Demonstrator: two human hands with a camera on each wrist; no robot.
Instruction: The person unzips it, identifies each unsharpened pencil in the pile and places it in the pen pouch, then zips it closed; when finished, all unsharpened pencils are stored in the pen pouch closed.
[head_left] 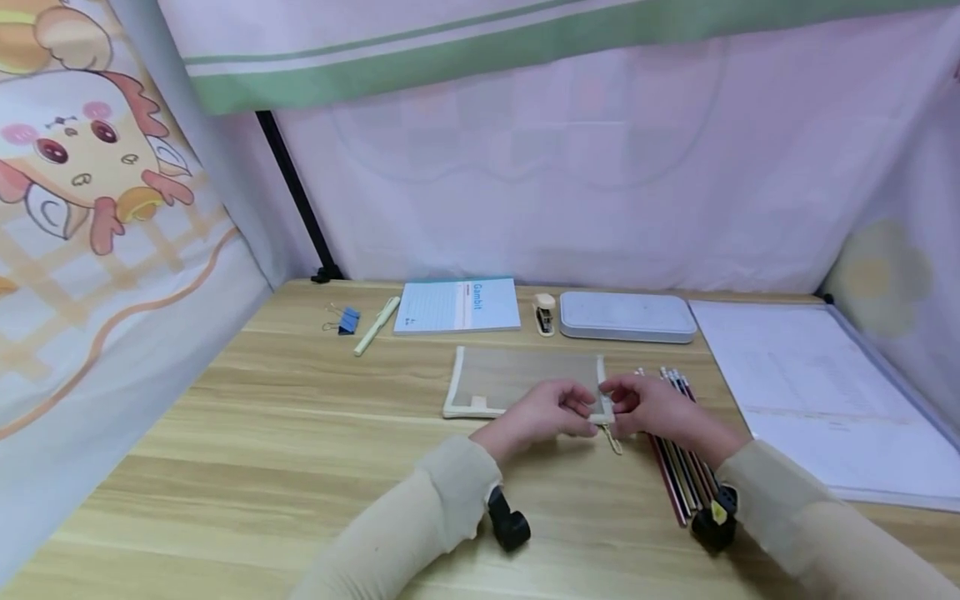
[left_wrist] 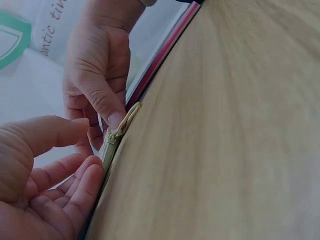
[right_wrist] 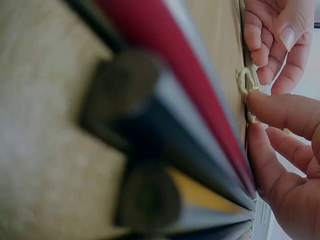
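Note:
A mesh zipper pouch (head_left: 525, 371) with cream edging lies flat on the table, its corded zipper pull (head_left: 612, 439) hanging off the near right corner. At that corner my right hand (head_left: 667, 408) pinches the pouch's edge beside the pull, thumb and finger on either side of it in the right wrist view. My left hand (head_left: 551, 412) hovers over the near edge, its fingers loosely bent and thumb apart, holding nothing. Under the right wrist lies a bundle of pencils (head_left: 675, 467), partly hidden by that arm; their ends loom blurred in the right wrist view.
Along the back stand a blue notebook (head_left: 457, 306), a small stapler (head_left: 544, 315) and a pale flat case (head_left: 627, 317). A light green pen (head_left: 377, 326) and blue binder clip (head_left: 348, 321) are at the left. White papers (head_left: 832, 400) cover the right side.

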